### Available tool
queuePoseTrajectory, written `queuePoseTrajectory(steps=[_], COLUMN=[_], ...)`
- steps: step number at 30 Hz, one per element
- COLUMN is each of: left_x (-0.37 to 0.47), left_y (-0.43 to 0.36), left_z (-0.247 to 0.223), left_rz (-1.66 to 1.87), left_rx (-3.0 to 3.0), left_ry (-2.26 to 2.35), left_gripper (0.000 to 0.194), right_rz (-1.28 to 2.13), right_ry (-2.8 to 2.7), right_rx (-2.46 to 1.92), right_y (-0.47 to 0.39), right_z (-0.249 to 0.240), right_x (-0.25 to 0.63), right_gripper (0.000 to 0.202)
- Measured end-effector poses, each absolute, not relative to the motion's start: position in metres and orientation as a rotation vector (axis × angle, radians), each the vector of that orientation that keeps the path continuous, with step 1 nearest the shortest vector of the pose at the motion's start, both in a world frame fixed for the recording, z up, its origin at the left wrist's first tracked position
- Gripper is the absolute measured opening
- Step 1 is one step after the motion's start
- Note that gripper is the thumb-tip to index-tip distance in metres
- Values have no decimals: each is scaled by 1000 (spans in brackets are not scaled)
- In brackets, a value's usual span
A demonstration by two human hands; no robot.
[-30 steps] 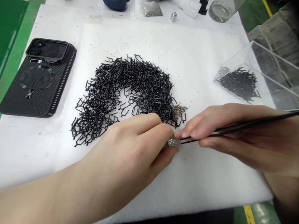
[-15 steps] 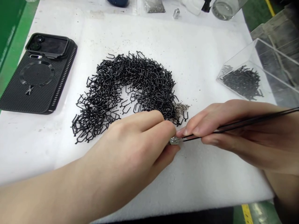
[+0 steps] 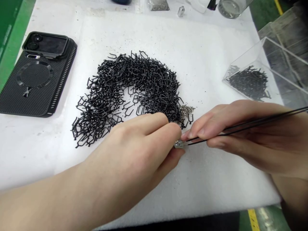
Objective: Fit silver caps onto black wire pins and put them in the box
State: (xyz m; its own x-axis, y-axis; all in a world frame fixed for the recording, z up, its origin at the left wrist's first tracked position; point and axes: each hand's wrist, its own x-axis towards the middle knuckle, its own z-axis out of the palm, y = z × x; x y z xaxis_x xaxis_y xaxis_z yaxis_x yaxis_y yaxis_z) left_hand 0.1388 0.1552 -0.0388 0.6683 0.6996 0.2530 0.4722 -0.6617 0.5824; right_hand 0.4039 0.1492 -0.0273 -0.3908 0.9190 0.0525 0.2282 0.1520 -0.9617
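My left hand [image 3: 141, 144] is closed, pinching a small silvery metal piece [image 3: 178, 144] between thumb and forefinger; most of that piece is hidden by the fingers. In my right hand [image 3: 235, 131] is a pair of slim black tweezers [image 3: 243, 126], with the tips touching or right at the metal piece. A fingertip of the right hand rests close to the left forefinger. Just beyond both hands lies an arched heap of small black fork-shaped parts [image 3: 144, 75]. Beside its right end is a little pile of tiny brassy bits [image 3: 187, 112].
A black-cased phone [image 3: 36, 75] lies at the left. At the right stands a clear box [image 3: 243, 54] holding more black forked parts. Along the back are a bag of tiny bits [image 3: 158, 4], a small metal block [image 3: 181, 11] and a glass jar [image 3: 231, 9].
The whole view has shifted slightly, the phone and heap appearing a little further left and up. Both hands keep nearly the same pose, tweezer tips still at the metal piece.
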Motion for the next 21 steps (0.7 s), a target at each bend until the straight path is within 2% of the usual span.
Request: queuePoseTrajectory(steps=[3, 8, 13, 18, 21], left_x=[138, 138, 147, 150, 145], left_y=[156, 156, 156, 157, 156], left_z=[-40, -42, -36, -33, -32], left_rz=[681, 652, 538, 541, 547], left_rx=[2422, 2437, 2437, 2440, 2448], left_ry=[893, 905, 967, 954, 956], left_gripper=[18, 17, 13, 13, 12], right_rz=[1289, 1289, 1278, 1319, 1306], right_ry=[-1744, -1745, -1756, -1751, -1738], right_rx=[-1100, -1078, -1089, -1072, -1091], right_y=[149, 149, 150, 149, 147], right_z=[-26, -28, -29, -31, -31], right_x=[404, 405, 406, 409, 409], right_gripper=[17, 34, 27, 37, 36])
